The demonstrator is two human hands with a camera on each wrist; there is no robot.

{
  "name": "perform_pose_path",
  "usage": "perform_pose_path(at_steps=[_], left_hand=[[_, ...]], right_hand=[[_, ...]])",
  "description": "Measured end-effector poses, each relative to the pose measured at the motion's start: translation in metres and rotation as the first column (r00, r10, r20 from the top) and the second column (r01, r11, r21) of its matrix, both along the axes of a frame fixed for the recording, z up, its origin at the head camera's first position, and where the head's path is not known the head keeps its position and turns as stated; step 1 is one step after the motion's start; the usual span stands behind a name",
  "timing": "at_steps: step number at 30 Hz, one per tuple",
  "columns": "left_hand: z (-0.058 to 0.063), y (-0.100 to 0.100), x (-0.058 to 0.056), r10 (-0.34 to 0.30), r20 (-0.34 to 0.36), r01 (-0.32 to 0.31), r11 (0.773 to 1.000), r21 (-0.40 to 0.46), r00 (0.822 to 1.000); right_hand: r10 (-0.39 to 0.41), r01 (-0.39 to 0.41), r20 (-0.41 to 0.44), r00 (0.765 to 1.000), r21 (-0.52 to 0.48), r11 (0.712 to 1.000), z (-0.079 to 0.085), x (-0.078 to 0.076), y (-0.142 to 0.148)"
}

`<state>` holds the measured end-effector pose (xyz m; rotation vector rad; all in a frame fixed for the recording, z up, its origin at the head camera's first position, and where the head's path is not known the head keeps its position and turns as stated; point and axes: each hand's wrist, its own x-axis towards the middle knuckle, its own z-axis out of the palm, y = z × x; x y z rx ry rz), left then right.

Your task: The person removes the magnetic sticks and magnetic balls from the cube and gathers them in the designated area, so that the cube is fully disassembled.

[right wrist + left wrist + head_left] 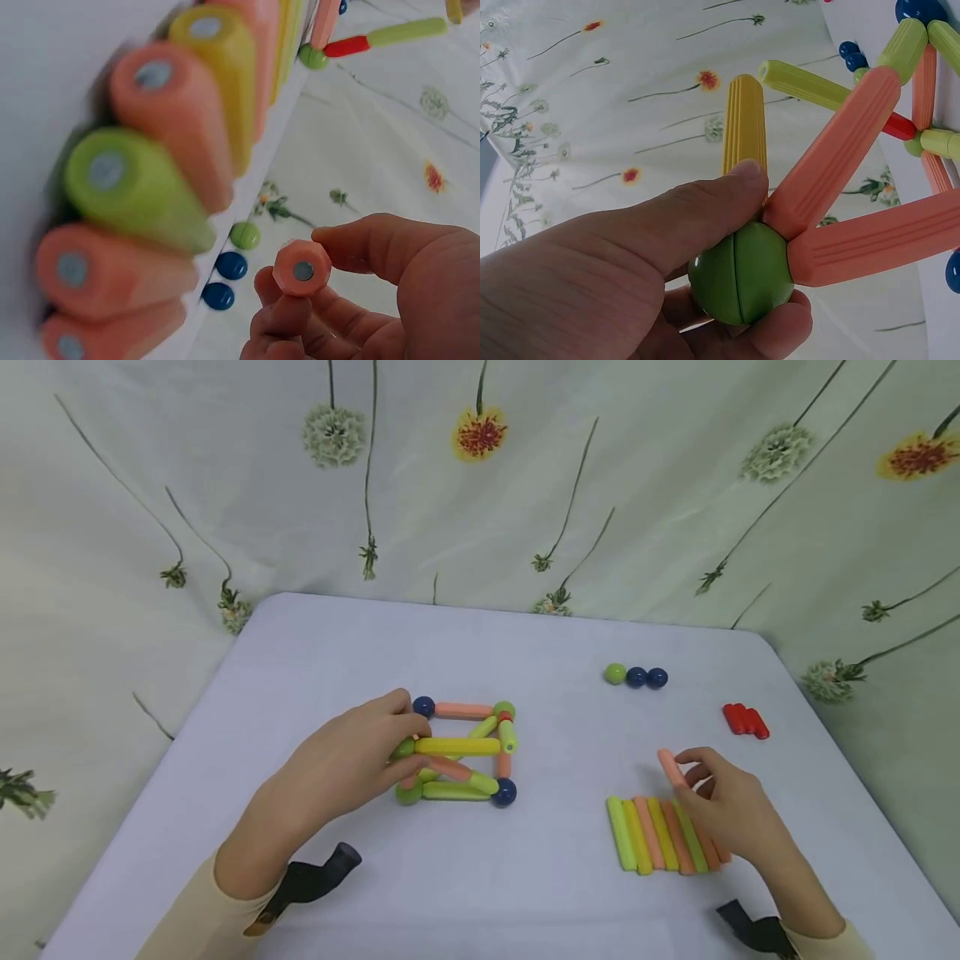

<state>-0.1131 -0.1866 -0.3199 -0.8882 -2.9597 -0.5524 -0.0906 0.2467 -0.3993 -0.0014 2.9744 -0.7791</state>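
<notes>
My left hand (348, 756) grips a green ball (742, 274), thumb along its top and fingers beneath. A yellow rod (457, 746) and two orange rods (836, 150) stick out from that ball. Around and below this hand is a frame of magnetic rods and balls, with a blue ball (504, 792) at its near right corner. A red piece (506, 717) and a light green rod (507, 737) rise from the far right green ball. My right hand (731, 810) pinches a loose orange rod (292, 274) between thumb and fingers, above a row of rods (650, 833).
Farther back on the white table (555, 877) lie a green ball (615, 673) and two blue balls (656, 677). Short red rods (746, 720) lie near the right edge. A flower-print cloth (420, 510) hangs behind the table.
</notes>
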Motion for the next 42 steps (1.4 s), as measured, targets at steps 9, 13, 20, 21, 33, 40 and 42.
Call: perform_pose_path(at_steps=[9, 13, 20, 21, 33, 40, 42], left_hand=[[-0.001, 0.000, -0.001, -0.010, 0.009, 0.010, 1.000, -0.002, 1.000], [0.000, -0.001, -0.001, -0.013, 0.008, 0.013, 1.000, 0.003, 1.000], [-0.001, -0.003, -0.001, -0.010, -0.008, 0.010, 1.000, 0.004, 1.000], [-0.001, -0.003, -0.001, -0.010, -0.005, 0.010, 1.000, 0.004, 1.000], [0.000, -0.003, -0.002, -0.023, 0.001, 0.023, 1.000, 0.005, 1.000], [0.001, -0.003, -0.001, -0.028, -0.005, 0.029, 1.000, 0.014, 1.000], [0.000, -0.002, -0.001, -0.029, -0.004, 0.029, 0.999, 0.014, 1.000]], right_hand=[[-0.101, 0.087, 0.240, 0.965, 0.068, 0.994, -0.016, 0.012, 0.066], [-0.091, 0.075, 0.272, 0.958, 0.068, 0.995, -0.020, 0.014, 0.072], [-0.070, 0.058, 0.245, 0.967, 0.058, 0.997, -0.019, 0.011, 0.063], [-0.069, 0.057, 0.244, 0.967, 0.058, 0.997, -0.019, 0.010, 0.062], [-0.098, 0.084, 0.285, 0.953, 0.061, 0.995, -0.021, 0.012, 0.056], [-0.113, 0.099, 0.304, 0.946, 0.061, 0.993, -0.021, 0.015, 0.049], [-0.112, 0.097, 0.303, 0.947, 0.063, 0.993, -0.022, 0.016, 0.048]])
